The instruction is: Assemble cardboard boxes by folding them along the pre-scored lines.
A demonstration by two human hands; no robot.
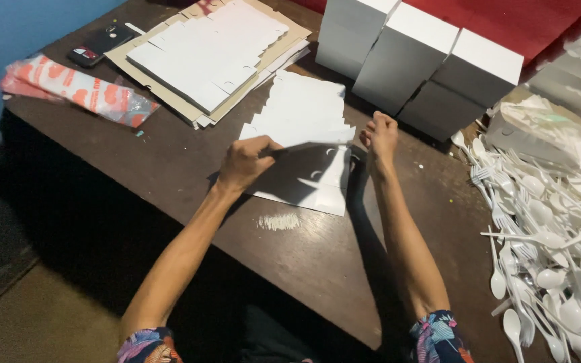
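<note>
Here both hands grip one flat white card (314, 165) at table (169, 168) centre: left hand (245, 163) pinching its left edge, right hand (380, 136) fisted on right edge. Folded boxes (411, 64) behind, spoons (553, 235) to the right.

White card sheets (304, 128) on a dark brown table (169, 175); 3 white boxes (411, 64); white plastic cutlery (553, 249); perhaps floral-patterned sleeves (438, 339).

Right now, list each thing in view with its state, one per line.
left hand: closed, pinching the lifted cardboard sheet's edge
right hand: fisted on the same sheet's other end
lifted cardboard sheet: raised, unfolded
flat blanks: stacked, unfolded
white boxes: assembled, closed
plastic cutlery: loose heap
phone: lying flat
</note>
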